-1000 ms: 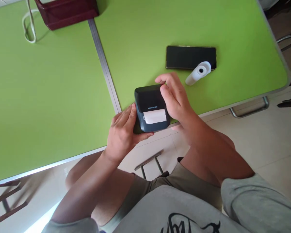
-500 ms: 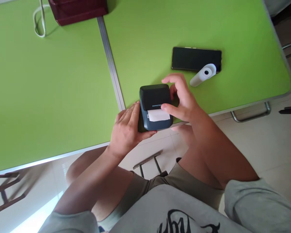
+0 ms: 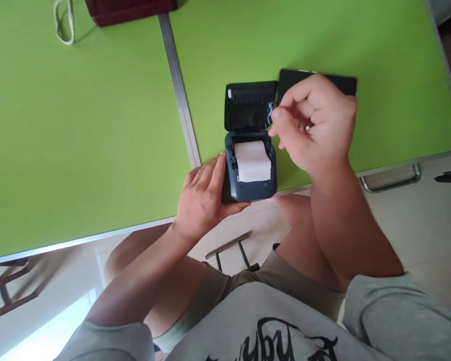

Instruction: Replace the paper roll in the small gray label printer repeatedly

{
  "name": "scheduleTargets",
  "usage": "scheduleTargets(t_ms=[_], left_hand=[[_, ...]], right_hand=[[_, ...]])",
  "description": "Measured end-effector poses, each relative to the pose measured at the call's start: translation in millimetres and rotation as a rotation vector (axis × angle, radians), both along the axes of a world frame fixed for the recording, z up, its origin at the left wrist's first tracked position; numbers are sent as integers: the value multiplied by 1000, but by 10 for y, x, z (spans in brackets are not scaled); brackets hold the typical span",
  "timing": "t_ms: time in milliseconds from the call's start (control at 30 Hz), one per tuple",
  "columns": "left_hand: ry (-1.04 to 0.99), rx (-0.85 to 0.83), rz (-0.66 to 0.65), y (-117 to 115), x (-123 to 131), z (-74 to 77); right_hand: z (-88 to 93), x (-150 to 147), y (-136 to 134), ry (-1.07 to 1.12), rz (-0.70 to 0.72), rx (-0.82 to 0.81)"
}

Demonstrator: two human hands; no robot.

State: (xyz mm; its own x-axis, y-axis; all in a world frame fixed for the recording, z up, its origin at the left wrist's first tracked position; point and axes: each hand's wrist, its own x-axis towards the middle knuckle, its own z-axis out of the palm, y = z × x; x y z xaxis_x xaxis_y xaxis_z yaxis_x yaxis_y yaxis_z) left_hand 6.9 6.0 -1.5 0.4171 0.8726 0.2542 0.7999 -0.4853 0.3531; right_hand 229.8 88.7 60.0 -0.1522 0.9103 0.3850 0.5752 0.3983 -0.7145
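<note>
A small dark blue-black label printer (image 3: 253, 191) stands at the table's front edge with its lid (image 3: 250, 108) swung up and back. Inside it sits a roll of white label paper (image 3: 252, 160), its loose end lying over the printer's front. My left hand (image 3: 205, 193) holds the printer, fingers along its left side and thumb across its front. At the lid's right edge, my right hand (image 3: 319, 125) has its fingers curled, thumb and index finger close together on that edge. Behind this hand lies a black phone (image 3: 336, 82), partly covered.
The green table (image 3: 78, 125) has a metal seam strip (image 3: 178, 90) running across it. At the back left are a dark red box-like object (image 3: 131, 10) and a white cord loop (image 3: 62, 30). A metal bar (image 3: 393, 188) shows below the table's right edge.
The printer's lid has gone from closed to open, showing the paper roll inside. My right hand has moved up and right, now covering the loose white roll by the phone. My left hand keeps its hold.
</note>
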Motion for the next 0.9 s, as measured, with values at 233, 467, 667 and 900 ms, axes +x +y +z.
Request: scheduleTargets(t_ms=[233, 467, 667, 900], left_hand=[[2, 51, -18, 0, -3, 8], [12, 51, -17, 2, 2, 27], [9, 61, -24, -7, -1, 29], [4, 42, -25, -7, -2, 21]], right_hand=[[201, -115, -81, -752, 129, -216], [222, -156, -84, -819, 154, -283], [265, -107, -37, -789, 238, -343], [257, 49, -50, 423, 127, -276]])
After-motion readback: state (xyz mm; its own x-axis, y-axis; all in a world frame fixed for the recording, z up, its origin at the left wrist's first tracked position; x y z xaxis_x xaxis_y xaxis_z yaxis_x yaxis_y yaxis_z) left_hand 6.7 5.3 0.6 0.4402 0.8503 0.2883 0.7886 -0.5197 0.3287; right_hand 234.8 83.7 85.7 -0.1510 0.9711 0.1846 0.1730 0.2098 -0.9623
